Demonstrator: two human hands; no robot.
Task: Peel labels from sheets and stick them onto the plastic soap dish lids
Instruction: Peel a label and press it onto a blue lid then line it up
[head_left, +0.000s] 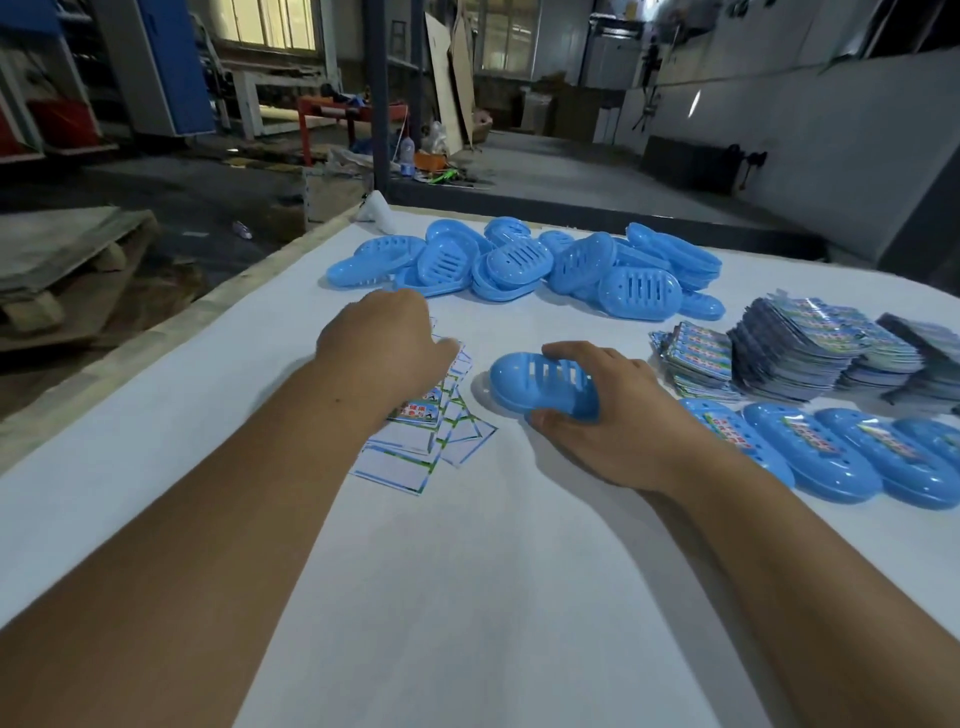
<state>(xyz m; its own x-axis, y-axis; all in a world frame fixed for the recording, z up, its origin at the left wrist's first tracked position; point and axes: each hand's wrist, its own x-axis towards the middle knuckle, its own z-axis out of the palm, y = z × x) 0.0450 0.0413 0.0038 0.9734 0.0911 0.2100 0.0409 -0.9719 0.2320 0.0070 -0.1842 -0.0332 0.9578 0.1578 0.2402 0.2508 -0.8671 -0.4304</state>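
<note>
So the right hand (618, 415) is wrapped around a blue slotted soap dish lid (540, 382), fingers curled over the top and thumb tucked under the near edge, holding it down on the white table (467, 597) about mid-surface. The left hand (387, 345) is just to the left of it, lying knuckles-up over a messy fan of label sheets (441, 441). Its fingertips are hidden behind the back of the hand, so honestly can't tell if it's pinching a label or just resting there. Most of those sheets look like white rectangles with green-blue borders, and one colourful label peeks out right by the wrist.

Further back there's a big heap of unlabelled blue lids (530, 262), piled every which way near the far edge of the table. Over on the right sit tall stacks of printed label sheets (810, 356), several piles side by side. In front of those stacks, a row of finished lids (831, 457) lies overlapping, each one with a colourful label across the top.

Beyond the table it's a dim workshop floor, with a wooden pallet (67, 270) off to the left.
</note>
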